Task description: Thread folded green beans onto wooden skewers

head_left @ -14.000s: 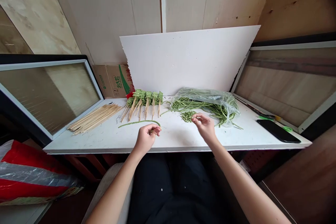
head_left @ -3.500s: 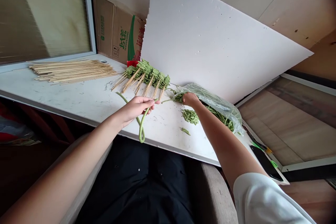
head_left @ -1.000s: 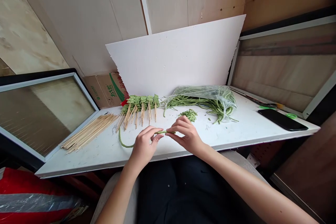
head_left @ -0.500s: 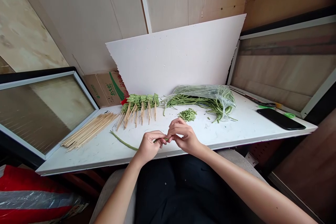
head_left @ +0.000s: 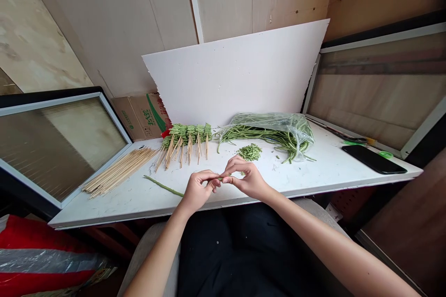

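My left hand (head_left: 199, 191) is closed on a long green bean (head_left: 163, 185), whose length trails out to the left over the white table. Its fingertips meet those of my right hand (head_left: 245, 178), which pinches the bean's other end. Just behind my right hand lies a small pile of short cut bean pieces (head_left: 250, 151). Wooden skewers threaded with bean pieces (head_left: 190, 135) are stacked at the back left of the pile. Bare wooden skewers (head_left: 120, 171) lie in a bundle at the left.
Long beans in a clear plastic bag (head_left: 275, 131) rest behind the pile. A black phone (head_left: 373, 158) and a green ring (head_left: 385, 154) are at the right of the white table (head_left: 306, 180). A white board (head_left: 233, 83) and a cardboard box (head_left: 139, 117) stand behind.
Both hands have shifted slightly upward, still together at the bean. The bean's free end reaches slightly farther left. The whole view has moved a little.
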A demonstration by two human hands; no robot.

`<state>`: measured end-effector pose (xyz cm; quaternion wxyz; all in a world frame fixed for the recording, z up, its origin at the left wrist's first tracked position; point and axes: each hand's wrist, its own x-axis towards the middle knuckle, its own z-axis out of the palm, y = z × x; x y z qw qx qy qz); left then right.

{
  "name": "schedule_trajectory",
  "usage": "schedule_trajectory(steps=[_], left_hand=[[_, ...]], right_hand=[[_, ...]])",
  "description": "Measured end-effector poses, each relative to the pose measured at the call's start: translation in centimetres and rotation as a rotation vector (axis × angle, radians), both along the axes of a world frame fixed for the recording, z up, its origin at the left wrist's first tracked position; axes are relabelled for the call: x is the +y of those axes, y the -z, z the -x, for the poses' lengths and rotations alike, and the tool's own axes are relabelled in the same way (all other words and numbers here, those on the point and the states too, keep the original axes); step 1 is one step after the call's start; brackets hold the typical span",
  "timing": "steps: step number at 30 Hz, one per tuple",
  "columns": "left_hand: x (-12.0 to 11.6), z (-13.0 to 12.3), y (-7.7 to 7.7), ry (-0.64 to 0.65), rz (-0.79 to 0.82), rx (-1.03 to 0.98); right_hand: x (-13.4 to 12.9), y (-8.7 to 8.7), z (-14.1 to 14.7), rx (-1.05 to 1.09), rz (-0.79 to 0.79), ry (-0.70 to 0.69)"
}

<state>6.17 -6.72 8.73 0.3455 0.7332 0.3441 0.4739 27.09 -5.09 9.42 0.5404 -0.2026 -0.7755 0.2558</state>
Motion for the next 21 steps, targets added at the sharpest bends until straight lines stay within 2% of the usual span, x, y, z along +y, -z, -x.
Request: schedule_trajectory(steps=[3,6,10,14,21], left_hand=[[0.1,0.1,-0.2,-0.169,-0.102,0.029],[0.1,0.1,-0.1,-0.219,-0.152,0.064],[0.1,-0.2,0.2,-0.194,-0.034,0.075],[0.2,-0.4,0.4,-0.17,0.071,0.067],[0.3,-0.7,1.0,-0.075,0.152,-0.009]], right_hand=[[0.2,-0.4,-0.4,-0.114,-0.109,0.071],[0.4,-0.2,-0.5,-0.164,-0.158,0.139],[0.6,0.4,-0.5,-0.22,-0.207,0.209],[0.4,0.7,-0.3,-0.211,-0.218,0.201],[0.1,1.3,0.6,-0.022,0.002,0.094]])
